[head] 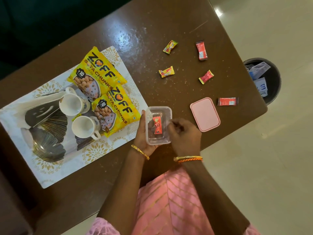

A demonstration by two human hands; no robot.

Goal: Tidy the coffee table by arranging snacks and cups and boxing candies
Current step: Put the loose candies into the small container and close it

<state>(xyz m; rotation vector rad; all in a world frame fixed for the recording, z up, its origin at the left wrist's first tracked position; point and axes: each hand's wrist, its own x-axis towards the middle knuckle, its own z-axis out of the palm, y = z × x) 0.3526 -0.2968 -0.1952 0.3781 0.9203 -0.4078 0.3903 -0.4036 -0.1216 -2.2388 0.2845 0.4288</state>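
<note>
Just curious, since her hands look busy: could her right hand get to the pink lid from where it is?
Probably yes. The right hand is beside the pink lid, with only bare table between them.

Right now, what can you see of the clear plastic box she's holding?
The clear rectangular plastic box has rounded corners, see-through walls and no lid on; its pink lid lies apart on the brown table. It sits upright, open side up, cupped from below by the left hand. The right hand rests at its right rim. Inside lies at least one red-wrapped candy.
</note>
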